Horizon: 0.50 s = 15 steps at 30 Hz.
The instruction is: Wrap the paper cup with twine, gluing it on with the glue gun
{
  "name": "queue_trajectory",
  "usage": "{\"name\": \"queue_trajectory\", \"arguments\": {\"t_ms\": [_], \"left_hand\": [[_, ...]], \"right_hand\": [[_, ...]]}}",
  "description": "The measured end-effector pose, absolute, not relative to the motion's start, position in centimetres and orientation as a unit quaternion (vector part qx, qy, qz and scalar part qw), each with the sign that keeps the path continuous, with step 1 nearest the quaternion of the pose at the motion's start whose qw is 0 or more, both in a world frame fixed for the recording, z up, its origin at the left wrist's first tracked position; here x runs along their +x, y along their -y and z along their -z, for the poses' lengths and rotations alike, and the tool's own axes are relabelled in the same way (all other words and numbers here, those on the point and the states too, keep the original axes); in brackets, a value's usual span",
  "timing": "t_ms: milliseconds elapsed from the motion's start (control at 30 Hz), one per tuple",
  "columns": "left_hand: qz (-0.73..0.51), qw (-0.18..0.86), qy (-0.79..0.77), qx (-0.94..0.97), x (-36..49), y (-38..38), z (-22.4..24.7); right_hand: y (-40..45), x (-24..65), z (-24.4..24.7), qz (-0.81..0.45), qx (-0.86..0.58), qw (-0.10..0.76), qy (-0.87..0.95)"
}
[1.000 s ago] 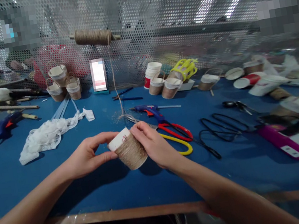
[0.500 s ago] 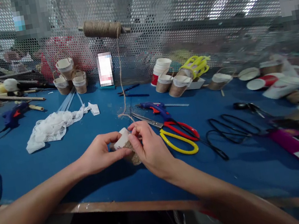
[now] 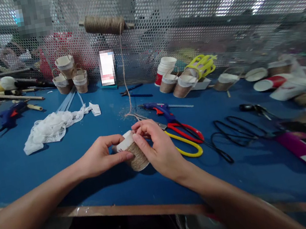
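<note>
A small paper cup [image 3: 137,157], its lower part wrapped in brown twine and its upper band bare white, is tilted between my hands above the blue table. My left hand [image 3: 105,155] grips it from the left, thumb on the wrapping and fingers around the white end. On the other side, my right hand [image 3: 153,140] pinches the twine against the cup with thumb and forefinger. That twine [image 3: 125,76] runs down from a spool [image 3: 104,25] on the mesh panel. Just beyond my right hand lie scissors [image 3: 189,145] with one red and one yellow handle.
A blue glue gun [image 3: 159,110] lies behind the scissors. White lace [image 3: 52,128] is heaped at left. Small twine-wrapped buckets [image 3: 65,66] stand at the back left, others [image 3: 185,85] at the back right. A purple power strip [image 3: 301,148] and black cable [image 3: 240,131] occupy the right.
The cup has turned slightly, showing more of its twine-wrapped side. My right hand has shifted a little up and right, still pinching the twine. My left hand keeps its hold.
</note>
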<state>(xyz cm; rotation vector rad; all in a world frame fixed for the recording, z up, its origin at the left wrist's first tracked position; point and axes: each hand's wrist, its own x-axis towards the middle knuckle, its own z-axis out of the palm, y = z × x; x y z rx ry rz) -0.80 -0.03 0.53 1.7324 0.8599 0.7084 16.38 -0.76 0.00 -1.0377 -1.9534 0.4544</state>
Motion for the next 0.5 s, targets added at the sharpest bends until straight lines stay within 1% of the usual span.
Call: {"name": "queue_trajectory", "arguments": {"t_ms": [233, 500], "left_hand": [[-0.305, 0.518, -0.345, 0.721, -0.8, 0.0, -0.3], [-0.301, 0.515, -0.349, 0.723, -0.8, 0.0, -0.5]], "right_hand": [[0.8, 16.2, 0.5, -0.213, -0.440, 0.402, 0.775], [0.6, 16.1, 1.2, -0.228, -0.449, 0.403, 0.764]]}}
